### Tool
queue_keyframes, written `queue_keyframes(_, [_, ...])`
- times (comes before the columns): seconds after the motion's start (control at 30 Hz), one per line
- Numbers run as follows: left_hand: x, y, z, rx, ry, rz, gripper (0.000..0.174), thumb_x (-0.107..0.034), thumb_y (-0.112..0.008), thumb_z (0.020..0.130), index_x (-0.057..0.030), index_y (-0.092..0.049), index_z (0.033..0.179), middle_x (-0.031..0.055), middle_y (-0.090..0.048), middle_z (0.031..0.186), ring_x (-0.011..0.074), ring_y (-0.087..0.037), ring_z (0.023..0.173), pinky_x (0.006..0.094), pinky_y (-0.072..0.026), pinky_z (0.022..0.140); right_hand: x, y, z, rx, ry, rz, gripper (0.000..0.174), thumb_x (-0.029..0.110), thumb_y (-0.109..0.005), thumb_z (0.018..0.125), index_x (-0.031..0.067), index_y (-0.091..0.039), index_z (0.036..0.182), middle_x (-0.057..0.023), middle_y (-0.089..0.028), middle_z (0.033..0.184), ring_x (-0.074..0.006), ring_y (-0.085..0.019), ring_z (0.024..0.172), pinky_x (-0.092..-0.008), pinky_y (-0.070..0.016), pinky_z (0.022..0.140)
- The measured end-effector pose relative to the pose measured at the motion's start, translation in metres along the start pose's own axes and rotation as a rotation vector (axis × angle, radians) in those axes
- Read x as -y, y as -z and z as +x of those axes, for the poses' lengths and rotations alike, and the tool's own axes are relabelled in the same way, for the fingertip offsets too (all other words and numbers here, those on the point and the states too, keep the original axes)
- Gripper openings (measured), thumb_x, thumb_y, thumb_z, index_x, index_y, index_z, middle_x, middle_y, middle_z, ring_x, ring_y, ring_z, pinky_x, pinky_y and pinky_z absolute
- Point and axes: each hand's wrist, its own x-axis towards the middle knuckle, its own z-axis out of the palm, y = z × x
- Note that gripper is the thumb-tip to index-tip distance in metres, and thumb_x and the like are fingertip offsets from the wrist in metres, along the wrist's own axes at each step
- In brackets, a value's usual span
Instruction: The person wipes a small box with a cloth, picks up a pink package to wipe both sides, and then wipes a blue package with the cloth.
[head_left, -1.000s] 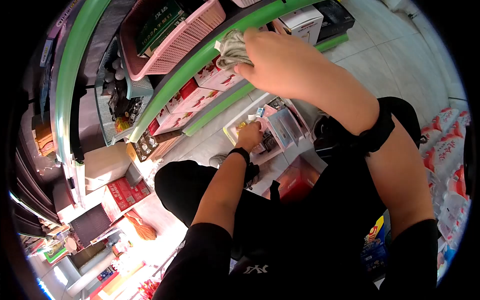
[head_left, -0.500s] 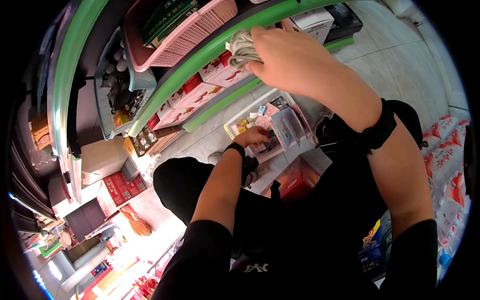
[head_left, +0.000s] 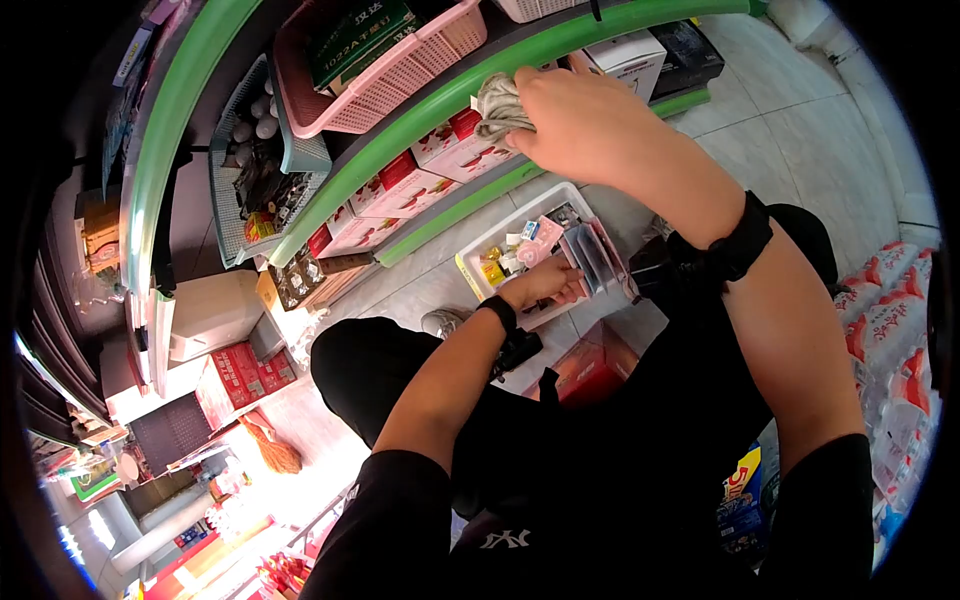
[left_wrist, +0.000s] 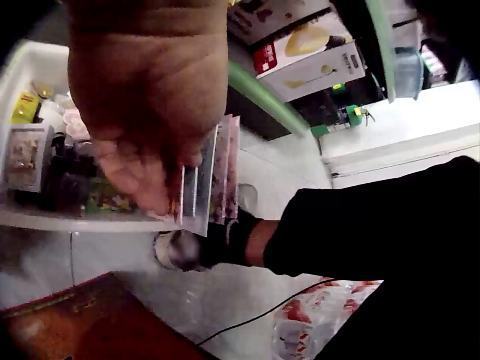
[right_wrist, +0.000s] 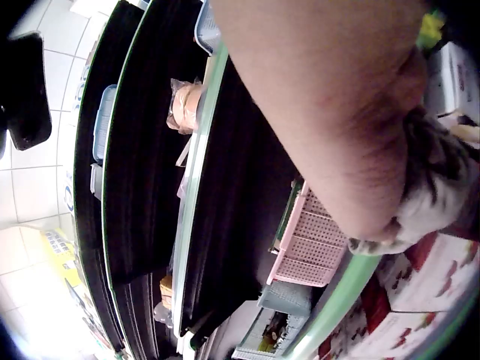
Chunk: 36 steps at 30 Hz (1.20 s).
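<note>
My left hand (head_left: 545, 284) is over a white bin (head_left: 467, 268) on the floor, its fingers against thin upright panels (head_left: 590, 258) at the bin's right end. In the left wrist view the left hand (left_wrist: 154, 105) reaches down, fingers extended beside the panels (left_wrist: 223, 169); the fingertips are partly blurred. Small packs, a pink item (head_left: 541, 241) and a yellow pack (head_left: 491, 271) lie in the bin. My right hand (head_left: 580, 120) grips a bunched grey cloth (head_left: 498, 108) at the green shelf edge; in the right wrist view the cloth (right_wrist: 439, 191) shows beyond the right hand (right_wrist: 345, 127).
Above the shelf edge (head_left: 345, 188) are a pink basket (head_left: 400, 75) and a blue-grey basket (head_left: 228, 200). Red-and-white boxes (head_left: 400, 190) stand on the lower shelf. A red box (head_left: 595, 365) is near the bin, and wrapped bottles (head_left: 890, 320) are at the right.
My left hand has moved right across the bin to the panels, which now stand fanned apart. The right hand still grips the cloth, slightly farther right and lower in view than at first.
</note>
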Motion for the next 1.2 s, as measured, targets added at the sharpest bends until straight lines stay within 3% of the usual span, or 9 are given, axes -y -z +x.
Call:
queue_keyframes(0.2, [-0.034,0.014,-0.018,-0.195,-0.009,0.350,0.033,-0.022,-0.049,0.100,0.0067,-0.063,0.095,0.0208,-0.076,0.090,0.0244,-0.074,0.081,0.0353,-0.0584,0.070,0.004,0.009,-0.002,0.079,-0.034,0.031,0.047,0.034,-0.071,0.092,-0.0061,-0.062,0.115,-0.0248,-0.072,0.113,-0.0425,-0.062,0.122,-0.0511,-0.0532,0.100])
queue_keyframes(0.3, [-0.031,0.038,-0.036,-0.567,-0.153,0.635,0.043,-0.029,-0.052,0.098,0.0075,-0.066,0.080,0.0173,-0.074,0.078,0.0230,-0.070,0.069,0.0361,-0.0539,0.064,0.006,0.005,0.004,0.091,-0.020,0.043,0.046,0.034,-0.072,0.092,-0.0056,-0.063,0.115,-0.0256,-0.072,0.113,-0.0403,-0.063,0.121,-0.0502,-0.0498,0.104])
queue_keyframes(0.4, [-0.029,0.065,-0.063,-0.488,-0.044,0.314,0.053,-0.039,-0.057,0.093,0.0124,-0.072,0.095,0.0309,-0.074,0.095,0.0400,-0.073,0.092,0.0463,-0.0547,0.086,0.003,-0.014,0.011,-0.047,0.062,0.025,0.037,0.030,-0.070,0.090,-0.0040,-0.070,0.105,-0.0245,-0.074,0.103,-0.0401,-0.071,0.101,-0.0496,-0.0564,0.089])
queue_keyframes(0.5, [-0.029,0.085,-0.097,-0.527,-0.050,0.510,0.053,-0.038,-0.056,0.093,0.0121,-0.072,0.098,0.0294,-0.074,0.094,0.0402,-0.073,0.091,0.0448,-0.0542,0.088,0.005,-0.022,0.013,-0.118,0.102,0.013,0.034,0.028,-0.069,0.089,-0.0035,-0.074,0.099,-0.0243,-0.075,0.097,-0.0408,-0.074,0.090,-0.0498,-0.0604,0.080])
queue_keyframes(0.53, [-0.026,0.090,-0.107,-0.564,-0.147,0.459,0.041,-0.035,-0.058,0.096,0.0023,-0.069,0.081,0.0020,-0.061,0.067,0.0158,-0.056,0.062,0.0342,-0.0447,0.060,0.008,-0.021,0.014,-0.118,0.104,0.012,0.034,0.029,-0.069,0.089,-0.0035,-0.073,0.098,-0.0245,-0.075,0.097,-0.0410,-0.074,0.090,-0.0499,-0.0604,0.080])
queue_keyframes(0.63, [-0.059,0.085,-0.178,-0.521,-0.120,0.355,0.037,-0.035,-0.062,0.096,0.0003,-0.070,0.088,0.0001,-0.061,0.074,0.0143,-0.055,0.067,0.0324,-0.0435,0.062,0.017,-0.017,0.015,-0.075,0.106,0.061,0.036,0.030,-0.069,0.089,-0.0040,-0.072,0.100,-0.0254,-0.074,0.098,-0.0412,-0.074,0.092,-0.0499,-0.0597,0.081])
queue_keyframes(0.73, [-0.085,0.075,-0.251,-0.629,-0.224,0.273,0.037,-0.032,-0.060,0.095,0.0016,-0.070,0.086,0.0003,-0.064,0.074,0.0107,-0.055,0.066,0.0299,-0.0430,0.062,0.028,0.001,0.020,0.159,0.038,0.099,0.057,0.049,-0.066,0.095,-0.0008,-0.063,0.123,-0.0218,-0.070,0.118,-0.0382,-0.065,0.117,-0.0581,-0.0276,0.117])
queue_keyframes(0.97, [-0.076,0.081,-0.348,-0.671,-0.694,-0.422,0.034,-0.024,-0.061,0.093,0.0057,-0.069,0.108,0.0045,-0.071,0.096,0.0106,-0.062,0.081,0.0260,-0.0475,0.071,0.040,0.025,0.007,0.487,-0.130,1.207,0.057,0.051,-0.065,0.099,0.0047,-0.065,0.132,-0.0065,-0.070,0.115,-0.0161,-0.068,0.097,-0.0306,-0.0549,0.079])
queue_keyframes(1.2, [-0.060,0.102,-0.346,-0.675,-0.888,-0.479,0.030,-0.026,-0.060,0.102,0.0006,-0.070,0.112,0.0017,-0.072,0.102,0.0083,-0.064,0.092,0.0247,-0.0485,0.084,0.071,0.003,-0.013,0.322,0.012,1.220,0.055,0.024,-0.072,0.099,-0.0012,-0.053,0.144,-0.0050,-0.063,0.131,-0.0143,-0.058,0.119,-0.0287,-0.0465,0.101])
